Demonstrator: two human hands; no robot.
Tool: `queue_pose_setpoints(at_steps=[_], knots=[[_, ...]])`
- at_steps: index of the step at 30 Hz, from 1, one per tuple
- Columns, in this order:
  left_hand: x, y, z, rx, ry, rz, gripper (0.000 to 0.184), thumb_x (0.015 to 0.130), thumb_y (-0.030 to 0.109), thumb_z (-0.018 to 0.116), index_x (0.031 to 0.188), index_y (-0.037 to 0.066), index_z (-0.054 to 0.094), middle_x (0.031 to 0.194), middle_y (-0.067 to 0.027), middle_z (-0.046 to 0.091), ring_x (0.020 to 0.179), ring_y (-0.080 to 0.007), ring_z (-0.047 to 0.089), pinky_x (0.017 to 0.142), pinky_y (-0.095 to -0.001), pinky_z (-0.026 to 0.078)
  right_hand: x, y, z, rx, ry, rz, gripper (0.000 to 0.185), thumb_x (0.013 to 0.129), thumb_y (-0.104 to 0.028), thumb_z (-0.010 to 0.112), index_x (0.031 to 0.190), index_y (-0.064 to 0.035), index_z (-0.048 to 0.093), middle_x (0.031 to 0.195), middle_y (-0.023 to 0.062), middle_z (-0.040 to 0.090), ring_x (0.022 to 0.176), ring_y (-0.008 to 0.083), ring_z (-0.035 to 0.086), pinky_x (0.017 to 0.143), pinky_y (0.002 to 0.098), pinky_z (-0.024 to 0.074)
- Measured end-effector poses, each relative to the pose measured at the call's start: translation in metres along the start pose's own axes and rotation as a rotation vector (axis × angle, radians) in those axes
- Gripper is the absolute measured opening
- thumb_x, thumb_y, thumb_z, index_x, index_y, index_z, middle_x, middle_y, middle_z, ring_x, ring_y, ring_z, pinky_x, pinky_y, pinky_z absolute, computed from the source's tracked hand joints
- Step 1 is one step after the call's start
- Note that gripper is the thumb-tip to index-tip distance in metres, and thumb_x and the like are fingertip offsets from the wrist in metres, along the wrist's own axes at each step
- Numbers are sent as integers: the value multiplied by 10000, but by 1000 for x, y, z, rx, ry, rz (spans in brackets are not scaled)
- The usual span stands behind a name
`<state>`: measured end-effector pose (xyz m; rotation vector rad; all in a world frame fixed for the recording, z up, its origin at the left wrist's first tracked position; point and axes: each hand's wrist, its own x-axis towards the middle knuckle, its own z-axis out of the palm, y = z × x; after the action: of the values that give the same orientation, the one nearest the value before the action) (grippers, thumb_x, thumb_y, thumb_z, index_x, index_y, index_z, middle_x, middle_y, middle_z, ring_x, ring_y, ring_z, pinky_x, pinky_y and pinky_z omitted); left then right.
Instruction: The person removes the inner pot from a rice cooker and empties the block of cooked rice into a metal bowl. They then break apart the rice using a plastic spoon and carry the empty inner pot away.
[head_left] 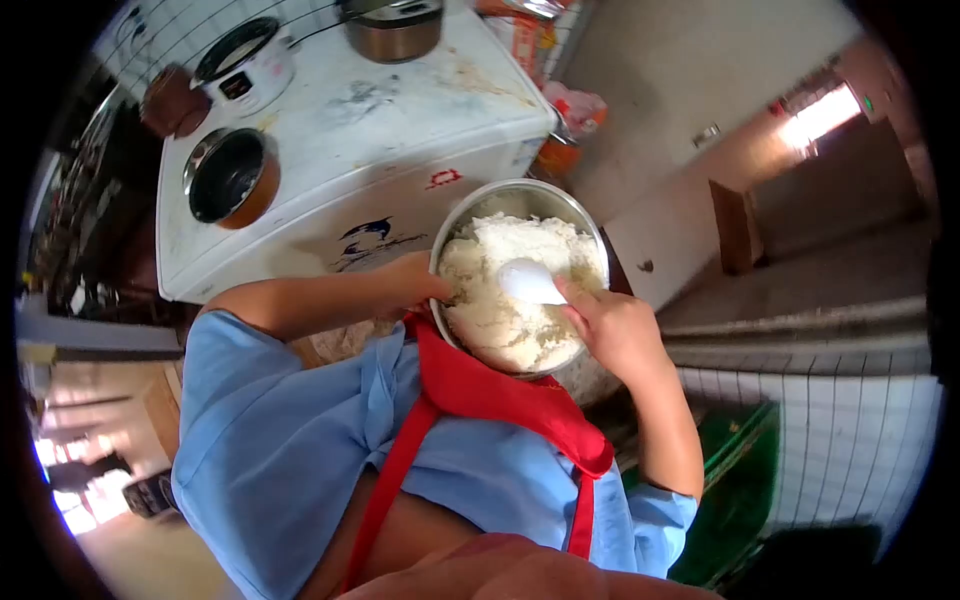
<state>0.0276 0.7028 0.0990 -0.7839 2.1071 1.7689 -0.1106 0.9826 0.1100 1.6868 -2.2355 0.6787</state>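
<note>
A round metal bowl [452, 215] full of what looks like cooked white rice [490, 325] is held in front of my red apron. My left hand [420, 277] grips the bowl's left rim, with its fingertips partly hidden by the edge. Over the right side of the bowl, my right hand [618, 328] is closed on a white rice paddle [528, 281]. The paddle's broad head rests on or just above the rice; contact is hard to make out.
Beyond the bowl stands a white chest freezer [330, 150] with a stained top. On it are a white rice cooker [245, 70], a brown cooker [395, 30] and a dark-lined pot [235, 180]. A door [660, 90] stands to the right, a green container [740, 470] lower right.
</note>
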Motion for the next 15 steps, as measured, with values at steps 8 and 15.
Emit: queue_pose_setpoints(at_steps=[8,15], knots=[[-78,-14,135,-327,393,180,339,765,62,590,1093,-23,575,898,-102,636,695,-161,611,557,-255,492,-20,48,-42,99,-77,-429,280,867,-281,554,1113,-161,613,697,113,610,621,294,607,547,403,480],[-68,-16,213,-452,606,304,345,780,60,565,1103,-59,557,950,-124,626,769,-179,623,634,-299,524,2,99,-48,85,-168,-702,274,856,-267,570,1115,-183,598,632,102,560,585,310,575,521,417,445]])
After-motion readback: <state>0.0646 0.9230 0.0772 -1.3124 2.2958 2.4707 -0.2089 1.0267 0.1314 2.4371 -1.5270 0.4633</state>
